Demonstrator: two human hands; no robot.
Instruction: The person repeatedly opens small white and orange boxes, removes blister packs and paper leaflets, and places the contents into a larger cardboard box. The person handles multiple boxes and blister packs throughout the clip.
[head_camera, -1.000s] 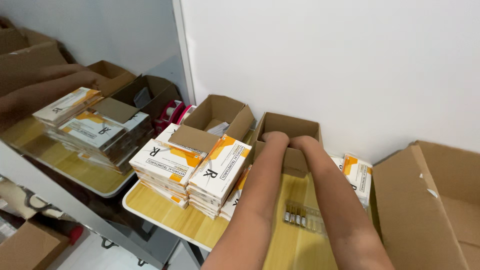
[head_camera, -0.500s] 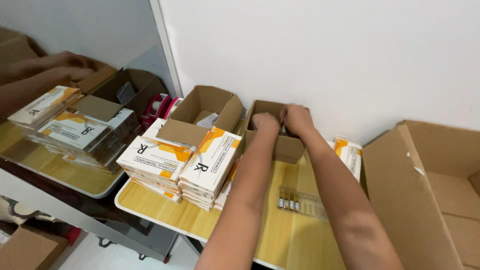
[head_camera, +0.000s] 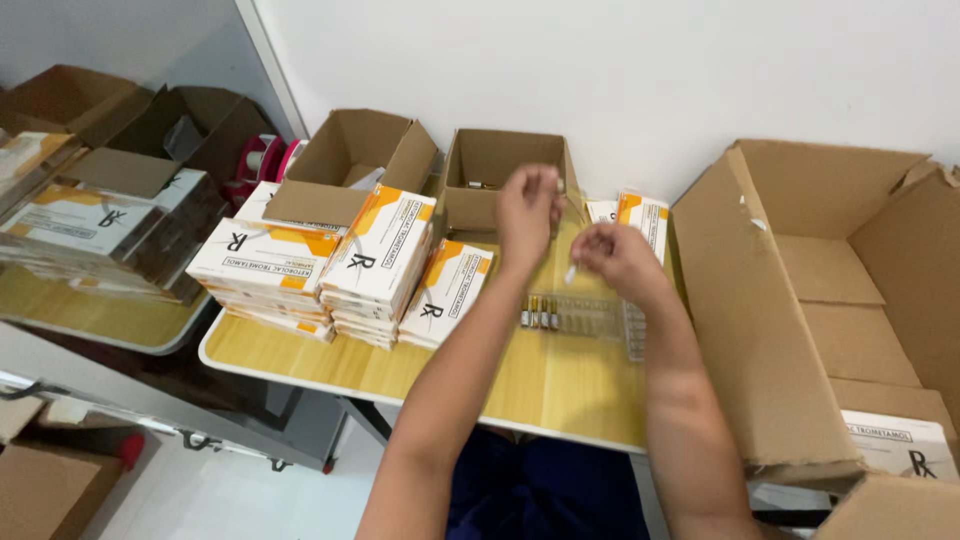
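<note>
Hands over ampoule tray, worktop (head_camera: 560, 390).
I see left hand (head_camera: 528, 208) pinched, contents unclear; right hand (head_camera: 612, 254) pinching a small ampoule (head_camera: 570, 272) just above clear tray (head_camera: 585, 318).

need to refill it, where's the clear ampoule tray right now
In the head view, the clear ampoule tray lies on the yellow table, just below the right hand and right of the stacked white-and-orange cartons.
</note>
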